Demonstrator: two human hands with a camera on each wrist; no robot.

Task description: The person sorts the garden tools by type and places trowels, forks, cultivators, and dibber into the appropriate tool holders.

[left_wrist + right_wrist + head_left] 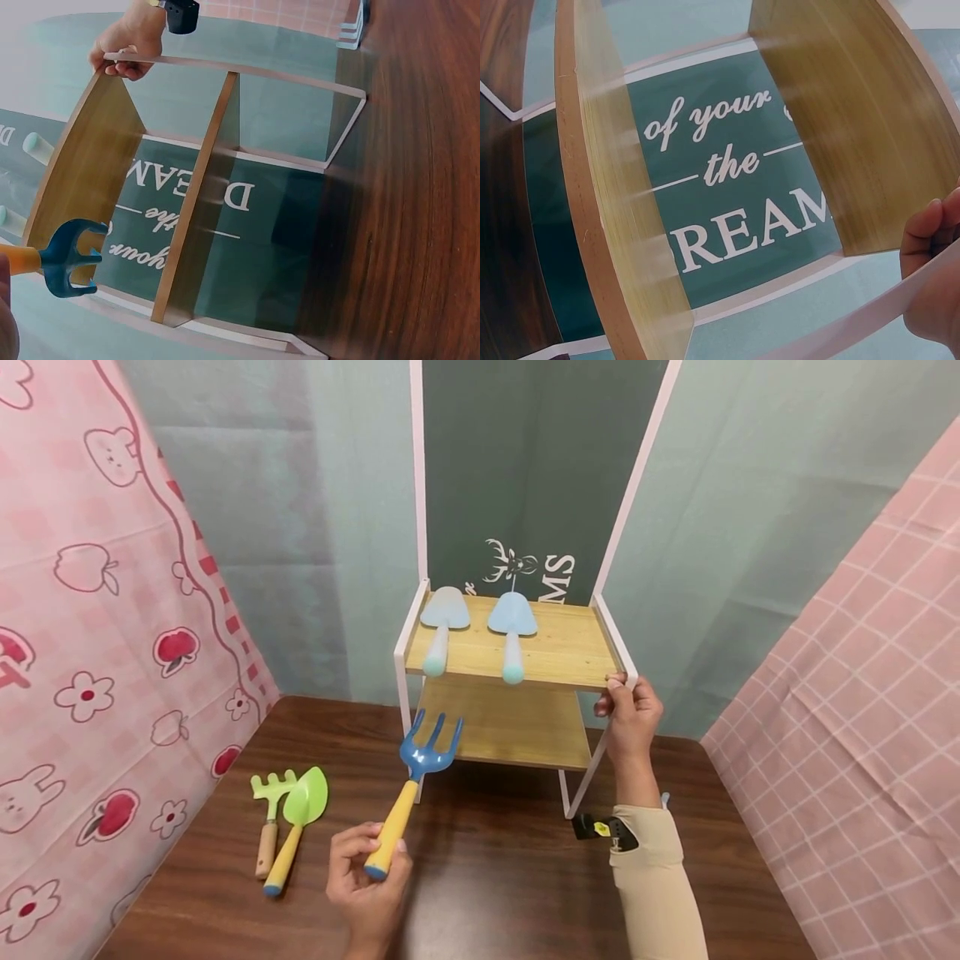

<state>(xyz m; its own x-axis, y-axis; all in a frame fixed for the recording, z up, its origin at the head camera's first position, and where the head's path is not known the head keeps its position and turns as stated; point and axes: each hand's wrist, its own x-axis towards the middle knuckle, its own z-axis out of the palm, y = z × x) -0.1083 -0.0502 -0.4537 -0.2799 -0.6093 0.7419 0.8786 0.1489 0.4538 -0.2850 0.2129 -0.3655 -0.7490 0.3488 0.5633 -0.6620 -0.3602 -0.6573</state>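
My left hand (369, 877) holds a garden hand fork (430, 752) by its yellow handle, its blue prongs up in front of the lower shelf board. Part of the fork (71, 259) also shows at the left of the left wrist view. My right hand (632, 714) grips the front right corner of a two-tier wooden shelf (566, 643) with a white frame. In the right wrist view, the fingers (922, 229) curl at the edge of the upper board. A whitish trowel (446, 610) and a light blue trowel (513, 617) lie on that board, handles toward me.
On the brown table (495, 877), a green rake (273, 793) and a green trowel (306, 797) with a yellow handle lie together at the left. A light blue pronged tool (351, 31) lies right of the shelf, mostly behind my forearm in the head view. Patterned cloths hang around.
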